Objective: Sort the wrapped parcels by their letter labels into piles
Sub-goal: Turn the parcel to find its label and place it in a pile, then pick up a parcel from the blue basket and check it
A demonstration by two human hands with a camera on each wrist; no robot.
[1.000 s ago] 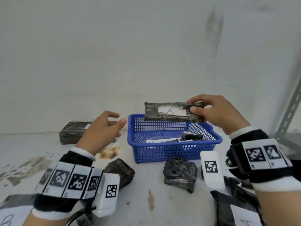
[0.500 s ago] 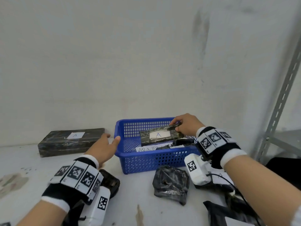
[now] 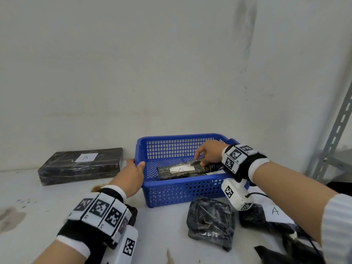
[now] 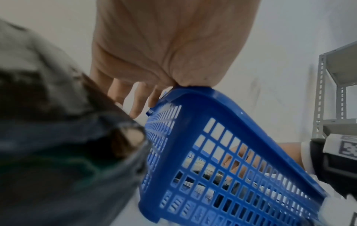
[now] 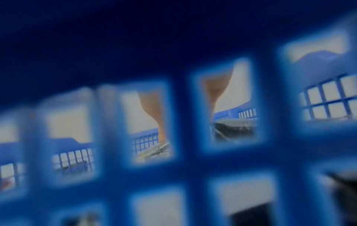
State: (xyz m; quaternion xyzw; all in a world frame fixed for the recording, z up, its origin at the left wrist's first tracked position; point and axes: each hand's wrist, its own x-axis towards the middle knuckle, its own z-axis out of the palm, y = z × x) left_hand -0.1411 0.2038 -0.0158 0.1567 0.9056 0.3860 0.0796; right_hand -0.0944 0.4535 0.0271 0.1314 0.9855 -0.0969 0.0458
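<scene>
On the worktop (image 3: 171,235) nearest the camera lie unsorted black-wrapped parcels (image 3: 210,221). Beyond, the left hand (image 3: 131,173) grips the blue basket (image 3: 182,189) rim, steadying it, while the right hand (image 3: 208,153) pinches the A-labelled parcel (image 3: 181,170) lying in the basket. Placing looks nearly done; next, let go and fetch another parcel
</scene>
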